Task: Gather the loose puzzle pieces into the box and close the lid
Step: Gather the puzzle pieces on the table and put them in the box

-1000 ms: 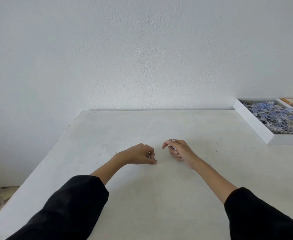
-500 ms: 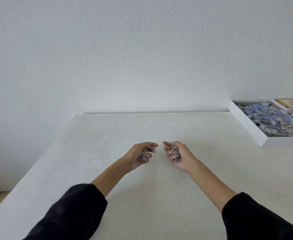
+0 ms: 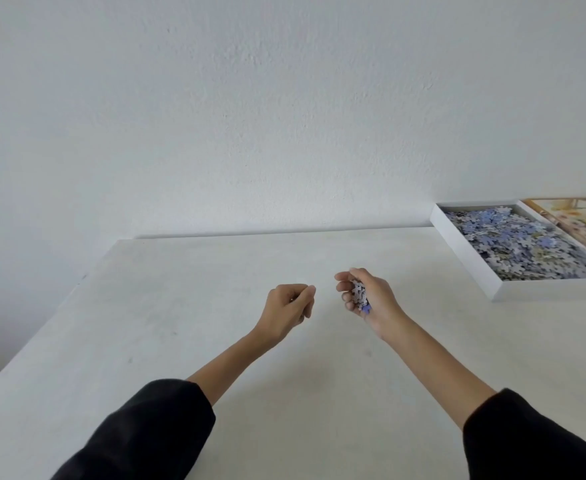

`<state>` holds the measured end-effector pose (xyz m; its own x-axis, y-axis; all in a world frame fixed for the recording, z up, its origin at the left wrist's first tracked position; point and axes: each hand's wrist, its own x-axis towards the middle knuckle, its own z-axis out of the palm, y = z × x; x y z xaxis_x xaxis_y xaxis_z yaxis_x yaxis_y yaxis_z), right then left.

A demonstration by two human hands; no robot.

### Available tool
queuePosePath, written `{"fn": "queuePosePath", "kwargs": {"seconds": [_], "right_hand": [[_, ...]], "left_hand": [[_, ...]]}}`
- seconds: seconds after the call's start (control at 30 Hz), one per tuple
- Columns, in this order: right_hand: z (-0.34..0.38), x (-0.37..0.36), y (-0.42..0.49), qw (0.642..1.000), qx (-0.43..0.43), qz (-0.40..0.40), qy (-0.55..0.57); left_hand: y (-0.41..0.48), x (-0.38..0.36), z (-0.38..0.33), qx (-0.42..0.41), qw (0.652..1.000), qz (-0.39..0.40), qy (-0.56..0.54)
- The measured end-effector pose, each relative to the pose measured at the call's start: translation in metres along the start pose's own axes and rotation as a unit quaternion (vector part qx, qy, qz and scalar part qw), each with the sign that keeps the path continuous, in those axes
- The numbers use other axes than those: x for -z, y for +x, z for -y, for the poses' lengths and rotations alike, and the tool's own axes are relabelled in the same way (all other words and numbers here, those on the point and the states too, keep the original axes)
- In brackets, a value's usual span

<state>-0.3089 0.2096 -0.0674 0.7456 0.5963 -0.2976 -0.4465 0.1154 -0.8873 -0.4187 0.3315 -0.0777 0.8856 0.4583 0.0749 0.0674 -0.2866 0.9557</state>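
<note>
White table [image 3: 215, 306]; right hand [image 3: 374, 301] fingers curl round puzzle pieces [image 3: 359, 294], left hand [image 3: 288, 305] curled, contents hidden; possible spill carrying to box [image 3: 466, 254].

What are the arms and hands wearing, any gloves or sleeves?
No gloves: the left hand and right hand are bare, with no rings or watch visible. Loose black sleeves, the left sleeve and right sleeve, end near the elbows, leaving the forearms bare.

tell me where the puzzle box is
In the head view the open box sits far right on the table by the wall, the printed lid just right of it, ahead-right of the right hand.
</note>
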Motion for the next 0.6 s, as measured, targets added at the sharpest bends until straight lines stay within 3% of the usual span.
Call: {"fn": "queuePosePath", "kwargs": {"seconds": [0.3,0.6], "right_hand": [[0.077,0.09,0.004,0.97,0.143,-0.01,-0.198],[0.143,0.216,0.017,0.934,0.195,-0.128,-0.271]], "left_hand": [[0.047,-0.086,-0.041,-0.103,0.988,0.083,0.074],[0.107,-0.21,-0.088,-0.171,0.974,0.105,0.103]]}}
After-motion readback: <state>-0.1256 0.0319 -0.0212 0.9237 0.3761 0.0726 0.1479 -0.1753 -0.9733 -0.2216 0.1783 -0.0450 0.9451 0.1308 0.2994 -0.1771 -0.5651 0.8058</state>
